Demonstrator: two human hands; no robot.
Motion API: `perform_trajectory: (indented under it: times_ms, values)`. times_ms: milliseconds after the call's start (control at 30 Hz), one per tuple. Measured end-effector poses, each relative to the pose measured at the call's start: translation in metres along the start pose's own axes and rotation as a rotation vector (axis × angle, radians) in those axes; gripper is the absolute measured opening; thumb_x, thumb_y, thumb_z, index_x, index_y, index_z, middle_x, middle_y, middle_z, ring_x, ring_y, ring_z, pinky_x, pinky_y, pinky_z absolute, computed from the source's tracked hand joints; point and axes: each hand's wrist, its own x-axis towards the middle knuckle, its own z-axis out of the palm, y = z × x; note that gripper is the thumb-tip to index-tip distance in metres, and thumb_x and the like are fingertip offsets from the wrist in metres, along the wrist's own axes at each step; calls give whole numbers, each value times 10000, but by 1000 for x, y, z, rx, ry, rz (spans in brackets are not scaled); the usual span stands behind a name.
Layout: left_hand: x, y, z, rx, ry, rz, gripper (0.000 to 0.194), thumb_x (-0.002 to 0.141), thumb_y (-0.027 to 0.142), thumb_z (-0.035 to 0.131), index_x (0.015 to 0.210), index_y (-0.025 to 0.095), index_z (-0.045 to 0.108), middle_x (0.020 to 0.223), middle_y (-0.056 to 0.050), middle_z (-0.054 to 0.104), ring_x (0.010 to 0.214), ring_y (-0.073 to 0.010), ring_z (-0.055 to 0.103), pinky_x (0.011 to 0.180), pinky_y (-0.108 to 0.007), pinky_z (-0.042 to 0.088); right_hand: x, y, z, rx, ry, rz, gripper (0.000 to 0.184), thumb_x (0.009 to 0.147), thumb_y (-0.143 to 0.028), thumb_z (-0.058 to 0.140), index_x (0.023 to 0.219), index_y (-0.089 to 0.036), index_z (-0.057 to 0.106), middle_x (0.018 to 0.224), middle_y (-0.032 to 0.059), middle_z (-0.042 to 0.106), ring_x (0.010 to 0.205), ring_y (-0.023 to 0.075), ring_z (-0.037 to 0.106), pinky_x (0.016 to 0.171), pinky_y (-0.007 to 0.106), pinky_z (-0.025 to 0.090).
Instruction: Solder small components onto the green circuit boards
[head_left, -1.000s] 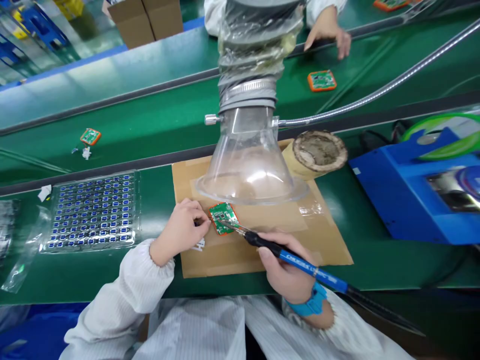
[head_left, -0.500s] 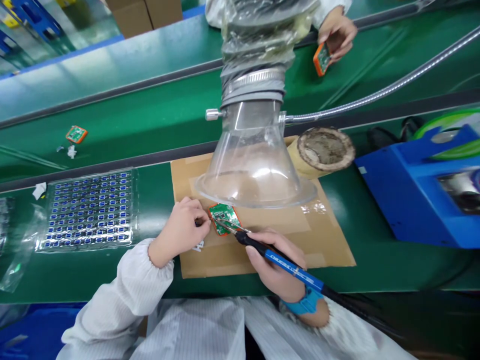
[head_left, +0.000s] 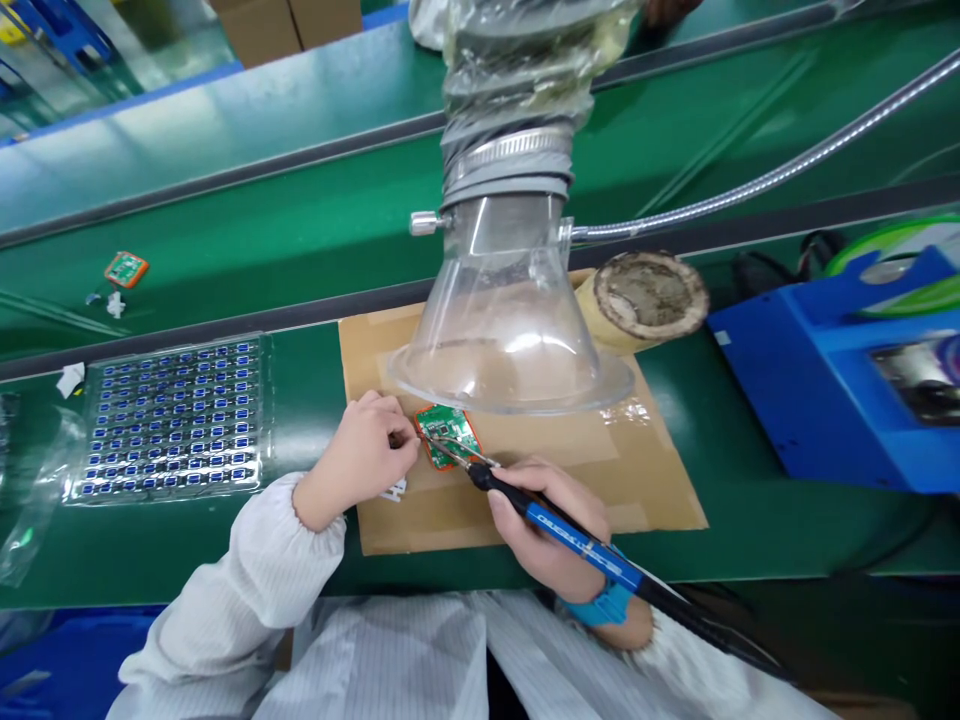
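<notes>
On a sheet of brown cardboard [head_left: 555, 490] lies a green circuit board [head_left: 452, 425] with an orange rim. My right hand [head_left: 551, 520] grips a blue and black soldering iron [head_left: 574, 540], whose metal tip reaches onto the board's left part. My left hand [head_left: 367, 450] is pinched at the board's left edge; whatever lies between its fingertips is too small to make out. A small white piece [head_left: 395, 490] rests just below that hand. Above the board hangs a clear fume extraction hood [head_left: 510, 340].
A clear tray [head_left: 172, 420] of several small blue parts lies left. Behind the hood stands a round, crusted pot [head_left: 645, 300]; a blue solder-reel stand [head_left: 847, 370] is at right. Another orange-rimmed board [head_left: 126, 269] sits on the belt. Plastic film [head_left: 45, 490] lies far left.
The board on the belt has shifted left. A co-worker's hand with an orange-rimmed board has drawn back toward the top edge. My hands and the iron hold nearly the same place.
</notes>
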Motion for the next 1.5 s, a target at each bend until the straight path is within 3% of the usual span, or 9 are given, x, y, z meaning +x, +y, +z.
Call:
perform_trajectory:
  times_ms: [633,867,1000,1233,1367,1500]
  values:
    - [1,-1,1,-16,3,1,268,811,132,607,550,179,566,706,-23,639,809,-200,529,772,-367,391,2,-2,-3,-9,13,3,103,847,-170,678,926,-236,676,771,15,741,682,184,731,615,287,587]
    - [1,-1,0,-7,-6,-17,265,792,123,594,537,180,553,694,-28,631,811,-204,534,745,-365,381,-12,25,-23,-38,231,122,101,856,-245,724,953,-221,731,883,58,763,795,227,751,703,340,621]
    - [1,-2,1,-6,3,-4,265,796,127,593,541,181,549,689,-26,618,815,-205,542,742,-362,386,-9,39,-36,-78,357,130,93,847,-264,745,922,-209,739,841,54,749,761,231,745,697,355,607]
    - [-5,3,2,53,-27,34,169,808,153,604,648,188,561,795,-51,633,864,-226,550,818,-396,448,-7,42,-37,-68,366,143,110,852,-296,747,912,-204,742,842,55,744,740,226,741,674,348,601]
    - [-8,-7,-10,-271,-68,-95,153,854,206,584,708,195,538,777,-31,637,790,-186,593,763,-357,503,-8,42,-39,-70,357,138,95,845,-281,753,909,-211,745,841,49,744,734,222,739,678,345,594]
    - [9,-28,-39,-732,-310,-260,189,883,347,627,815,185,557,793,-42,699,721,-161,670,717,-328,552,-10,41,-41,-62,357,143,111,845,-295,759,905,-204,745,820,54,746,692,226,732,625,341,586]
